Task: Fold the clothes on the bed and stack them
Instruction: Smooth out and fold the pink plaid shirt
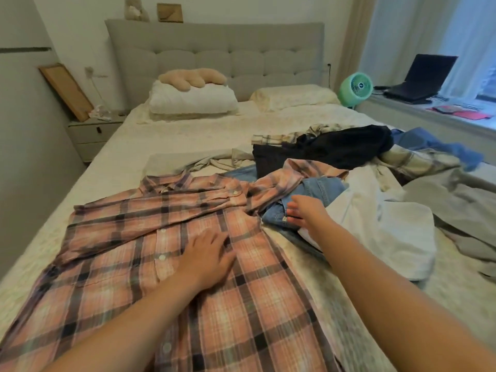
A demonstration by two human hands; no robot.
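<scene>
Head view: pink plaid shirt (150, 253) spread flat on the bed (120, 146), buttons up.
Left hand (206, 253): fingers straight, pressing the shirt front.
Right hand (306, 210): fingers loosely spread, touching crumpled denim (319, 191).
Heap: dark garment (335, 149), white cloth (375, 218), beige plaid (418, 159) beside it.

A pink plaid shirt (166, 245) lies spread on the bed (128, 146). The left hand (208, 255) presses flat on it; the right hand (304, 210) reaches over denim jeans (319, 190).
</scene>
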